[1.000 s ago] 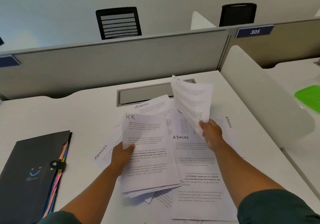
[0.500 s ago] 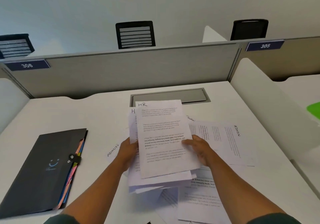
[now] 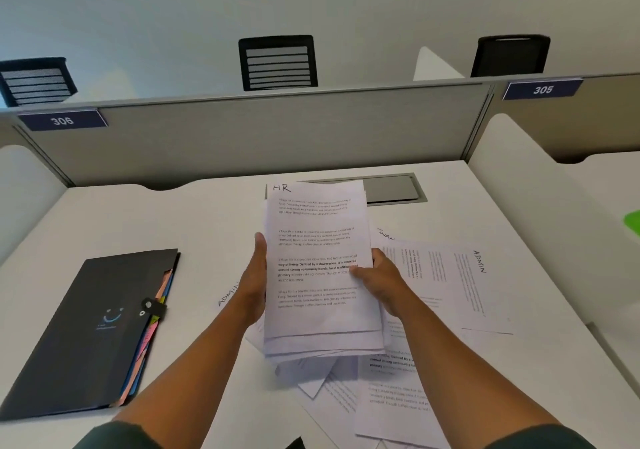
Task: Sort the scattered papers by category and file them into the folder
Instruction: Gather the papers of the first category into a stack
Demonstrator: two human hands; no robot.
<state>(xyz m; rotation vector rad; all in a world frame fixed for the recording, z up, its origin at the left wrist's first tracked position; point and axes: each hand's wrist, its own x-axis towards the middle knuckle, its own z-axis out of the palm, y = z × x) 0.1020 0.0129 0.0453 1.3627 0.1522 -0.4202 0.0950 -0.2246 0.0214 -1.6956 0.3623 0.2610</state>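
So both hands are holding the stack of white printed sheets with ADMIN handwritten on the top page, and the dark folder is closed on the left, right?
Not quite. In the head view, the top page of the stack of white printed sheets reads HR, not ADMIN. The rest holds: left hand, right hand, dark folder.

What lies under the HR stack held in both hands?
Under the HR stack, loose printed sheets lie fanned on the desk; one beside it reads ADMIN. Labels on sheets directly beneath are covered.

HR-topped stack of papers (image 3: 317, 268) is being held up off the desk, loose ADMIN sheets (image 3: 450, 282) lying scattered underneath. Dark folder (image 3: 86, 330) is sitting closed to the left, colored tabs poking out.
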